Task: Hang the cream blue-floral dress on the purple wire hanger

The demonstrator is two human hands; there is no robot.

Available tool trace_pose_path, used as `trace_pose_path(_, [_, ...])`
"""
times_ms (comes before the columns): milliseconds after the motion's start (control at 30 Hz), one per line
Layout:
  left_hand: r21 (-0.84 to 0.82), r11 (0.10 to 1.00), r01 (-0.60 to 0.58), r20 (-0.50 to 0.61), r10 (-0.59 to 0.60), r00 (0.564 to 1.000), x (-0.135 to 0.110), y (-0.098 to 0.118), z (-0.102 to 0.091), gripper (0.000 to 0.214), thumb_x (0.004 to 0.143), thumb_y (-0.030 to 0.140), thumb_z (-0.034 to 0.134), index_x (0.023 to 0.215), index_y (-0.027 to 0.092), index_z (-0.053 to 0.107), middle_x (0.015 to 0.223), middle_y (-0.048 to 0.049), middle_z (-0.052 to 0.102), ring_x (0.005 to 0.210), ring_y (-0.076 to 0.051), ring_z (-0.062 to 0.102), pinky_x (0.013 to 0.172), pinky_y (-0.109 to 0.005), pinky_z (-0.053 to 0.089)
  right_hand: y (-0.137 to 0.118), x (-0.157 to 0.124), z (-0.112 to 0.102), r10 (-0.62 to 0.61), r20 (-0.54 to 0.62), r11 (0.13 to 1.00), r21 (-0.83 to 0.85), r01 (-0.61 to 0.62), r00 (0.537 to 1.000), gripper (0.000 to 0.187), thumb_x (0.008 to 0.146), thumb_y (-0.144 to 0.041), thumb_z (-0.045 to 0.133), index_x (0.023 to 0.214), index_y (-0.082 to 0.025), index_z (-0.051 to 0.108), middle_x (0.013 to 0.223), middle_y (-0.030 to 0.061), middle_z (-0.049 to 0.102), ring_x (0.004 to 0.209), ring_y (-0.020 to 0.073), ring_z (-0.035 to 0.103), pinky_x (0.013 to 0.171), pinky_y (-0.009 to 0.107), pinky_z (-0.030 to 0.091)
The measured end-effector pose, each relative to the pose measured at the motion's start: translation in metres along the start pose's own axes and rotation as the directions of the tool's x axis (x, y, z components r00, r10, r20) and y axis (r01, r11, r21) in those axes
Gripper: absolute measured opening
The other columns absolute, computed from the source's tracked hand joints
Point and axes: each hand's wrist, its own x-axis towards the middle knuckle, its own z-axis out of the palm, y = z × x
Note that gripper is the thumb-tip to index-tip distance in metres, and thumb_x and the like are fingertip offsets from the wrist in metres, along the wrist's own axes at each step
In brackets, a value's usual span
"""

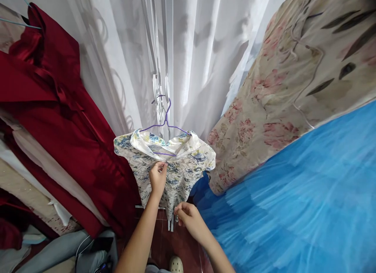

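Observation:
A small floral blouse [182, 167] in cream, blue and green hangs on a purple wire hanger [165, 126] in front of a white curtain. My left hand [158, 176] pinches the blouse's front just below the collar. Lower down, my right hand [188, 217] grips the blouse's hem with its fingers closed on the cloth.
A dark red garment [55, 120] hangs at the left on a light blue hanger. A pink-flowered cloth [290, 89] and blue pleated fabric [293, 210] fill the right. White sheer curtain [199, 49] behind. Grey clothes [64, 251] lie bottom left on red floor tiles.

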Motion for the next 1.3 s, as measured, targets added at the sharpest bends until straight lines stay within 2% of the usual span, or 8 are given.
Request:
trace_pose_path(367, [-0.203,0.970,0.131,0.277,-0.071,0.958,-0.029,0.020,-0.040,0.033,0.079,0.046,0.070,0.070,0.014,0.066,0.065,-0.0041,0.065,0.063,-0.017,0.060,0.060,-0.025,0.046,-0.032,0.057,0.009,-0.287,-0.200,0.895,-0.405,0.187,0.937,0.018,0.081,-0.028,0.062,0.097,-0.021,0.059,0.070,-0.0001,0.065,0.058,0.0170,0.058,0.057,0.026,0.038])
trace_pose_path(500, [-0.296,0.914,0.276,0.422,-0.134,0.896,-0.040,0.037,-0.053,0.033,0.081,0.044,0.068,0.073,0.012,0.067,0.059,-0.0002,0.058,0.052,-0.009,0.050,0.051,-0.019,0.039,-0.030,0.072,0.028,-0.422,-0.267,0.853,-0.440,0.280,0.866,0.016,0.088,-0.028,0.053,0.075,-0.021,0.050,0.065,-0.0001,0.060,0.058,0.0165,0.055,0.056,0.026,0.036])
trace_pose_path(633, [-0.465,0.693,0.551,0.564,-0.248,0.788,-0.018,0.076,-0.070,0.028,0.072,0.036,0.078,0.077,0.012,0.066,0.055,0.0065,0.045,0.042,-0.001,0.027,0.041,-0.015,0.018,-0.022,0.075,0.037,-0.478,-0.308,0.847,-0.409,0.340,0.823,0.023,0.093,-0.032,0.049,0.073,-0.022,0.045,0.060,-0.0038,0.049,0.054,0.0144,0.047,0.055,0.025,0.034])
trace_pose_path(833, [-0.661,0.570,0.487,0.564,-0.051,0.824,0.051,0.168,-0.082,0.020,0.073,0.026,0.078,0.079,0.010,0.068,0.057,0.0072,0.041,0.044,0.001,0.024,0.040,-0.014,0.017,-0.027,0.076,0.040,-0.485,-0.338,0.854,-0.382,0.354,0.806,0.028,0.095,-0.036,0.050,0.072,-0.022,0.042,0.061,-0.0052,0.040,0.057,0.0137,0.042,0.057,0.025,0.032])
trace_pose_path(1000, [-0.743,0.567,0.356,0.471,0.065,0.880,0.071,0.202,-0.080,0.015,0.079,0.025,0.073,0.084,0.012,0.069,0.059,0.0070,0.040,0.044,0.000,0.024,0.040,-0.015,0.019,-0.030,0.076,0.031,-0.460,-0.290,0.871,-0.330,0.363,0.839,0.029,0.095,-0.038,0.052,0.072,-0.021,0.043,0.064,-0.0034,0.044,0.061,0.0146,0.044,0.058,0.026,0.034])
trace_pose_path(1133, [-0.545,0.835,-0.072,0.286,0.265,0.921,0.063,0.193,-0.089,0.011,0.086,0.027,0.067,0.084,0.017,0.070,0.063,0.0021,0.052,0.058,-0.008,0.047,0.053,-0.019,0.038,-0.044,0.067,0.012,-0.416,-0.329,0.901,-0.275,0.335,0.848,0.029,0.092,-0.039,0.059,0.072,-0.020,0.048,0.062,-0.0032,0.047,0.057,0.0137,0.043,0.055,0.026,0.032])
trace_pose_path(1233, [-0.259,0.837,-0.483,0.202,0.536,0.820,0.061,0.187,-0.099,0.006,0.086,0.022,0.067,0.085,0.020,0.072,0.084,-0.0029,0.060,0.083,-0.015,0.058,0.077,-0.028,0.047,-0.084,0.056,0.008,-0.429,-0.421,0.902,-0.161,0.400,0.799,0.034,0.093,-0.040,0.059,0.067,-0.020,0.048,0.058,-0.0029,0.048,0.055,0.0135,0.045,0.055,0.026,0.035])
trace_pose_path(1300, [-0.178,0.783,-0.596,0.236,0.622,0.747,0.064,0.186,-0.104,0.006,0.085,0.020,0.067,0.084,0.021,0.072,0.105,-0.0054,0.061,0.094,-0.017,0.059,0.087,-0.032,0.047,-0.122,0.054,0.012,-0.499,-0.343,0.861,-0.092,0.501,0.796,0.033,0.095,-0.040,0.055,0.069,-0.019,0.053,0.061,-0.0010,0.053,0.059,0.0144,0.049,0.059,0.026,0.038])
